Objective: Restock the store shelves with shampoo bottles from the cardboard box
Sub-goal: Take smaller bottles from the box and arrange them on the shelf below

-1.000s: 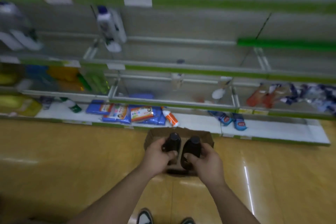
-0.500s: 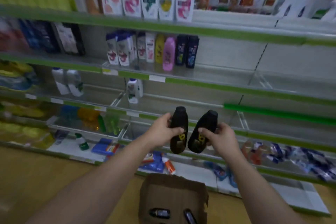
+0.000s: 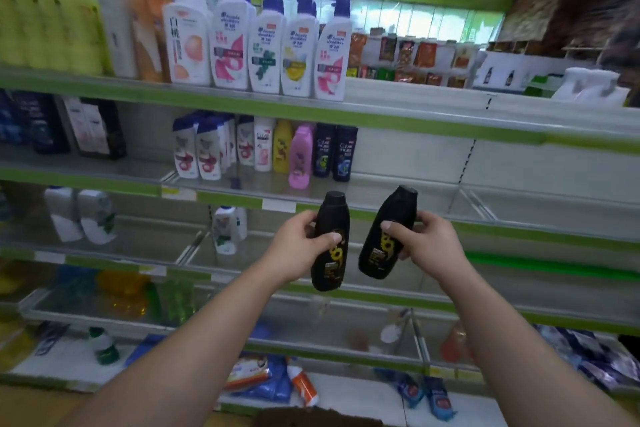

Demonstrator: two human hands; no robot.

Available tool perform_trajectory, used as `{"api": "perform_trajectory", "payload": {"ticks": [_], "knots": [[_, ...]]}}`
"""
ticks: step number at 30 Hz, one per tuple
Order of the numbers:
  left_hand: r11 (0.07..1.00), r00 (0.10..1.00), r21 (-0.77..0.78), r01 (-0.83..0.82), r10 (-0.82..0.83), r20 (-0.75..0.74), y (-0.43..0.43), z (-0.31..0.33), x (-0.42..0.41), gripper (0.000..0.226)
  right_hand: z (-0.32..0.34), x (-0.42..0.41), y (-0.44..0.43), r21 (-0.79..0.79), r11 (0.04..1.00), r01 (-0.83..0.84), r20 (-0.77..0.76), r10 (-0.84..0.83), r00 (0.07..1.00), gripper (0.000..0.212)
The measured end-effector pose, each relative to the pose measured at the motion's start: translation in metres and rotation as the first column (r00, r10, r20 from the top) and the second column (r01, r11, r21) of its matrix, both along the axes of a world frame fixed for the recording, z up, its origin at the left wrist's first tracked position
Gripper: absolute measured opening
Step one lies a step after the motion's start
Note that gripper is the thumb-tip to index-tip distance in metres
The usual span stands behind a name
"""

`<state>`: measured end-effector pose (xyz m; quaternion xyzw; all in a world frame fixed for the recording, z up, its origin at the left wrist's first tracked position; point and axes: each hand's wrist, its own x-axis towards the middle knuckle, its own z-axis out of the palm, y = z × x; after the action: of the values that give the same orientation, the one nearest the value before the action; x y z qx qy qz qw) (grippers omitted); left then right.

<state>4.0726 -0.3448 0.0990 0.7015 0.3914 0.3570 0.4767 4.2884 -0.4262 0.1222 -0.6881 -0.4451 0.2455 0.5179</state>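
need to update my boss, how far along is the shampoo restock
Done: no black sunflower bottles on the visible shelves. In hand: left hand grips one black sunflower shampoo bottle, right hand a second black bottle. Left: shelve both, perhaps beside the Clear bottles; cardboard box barely shows.

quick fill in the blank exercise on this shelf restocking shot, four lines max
1. The left hand holds the left bottle and the right hand holds the right bottle; both bottles are ____.
2. Each label shows a yellow ____.
3. Behind them, the pink bottle stands just left of two dark bottles marked ____.
4. The white pump bottle with the green-leaf label has a ____ pump.

Missing words: black; sunflower; CLEAR; blue
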Motion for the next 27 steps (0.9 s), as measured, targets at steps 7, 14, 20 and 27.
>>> {"api": "perform_trajectory", "payload": {"ticks": [7, 14, 20, 27], "knots": [[0.998, 0.998, 0.036, 0.045, -0.046, 0.034, 0.094, 0.012, 0.016, 0.032, 0.012, 0.005, 0.080, 0.046, 0.998, 0.051, -0.018, -0.050, 0.999, 0.039], [0.995, 0.995, 0.025, 0.093, -0.094, 0.044, 0.150, 0.013, 0.047, 0.028, 0.011, 0.023, 0.136, 0.077, 0.990, 0.117, -0.054, -0.113, 0.992, 0.040], [0.998, 0.999, 0.048, 0.036, -0.038, 0.037, 0.172, 0.017, 0.081, 0.035, 0.020, 0.057, 0.164, 0.077, 0.993, 0.085, -0.005, -0.085, 0.996, 0.036], [0.997, 0.998, 0.047, -0.065, 0.064, 0.013, 0.175, 0.017, 0.128, 0.024, 0.017, 0.130, 0.203, 0.053, 0.998, 0.039, 0.004, -0.039, 0.999, 0.045]]}}
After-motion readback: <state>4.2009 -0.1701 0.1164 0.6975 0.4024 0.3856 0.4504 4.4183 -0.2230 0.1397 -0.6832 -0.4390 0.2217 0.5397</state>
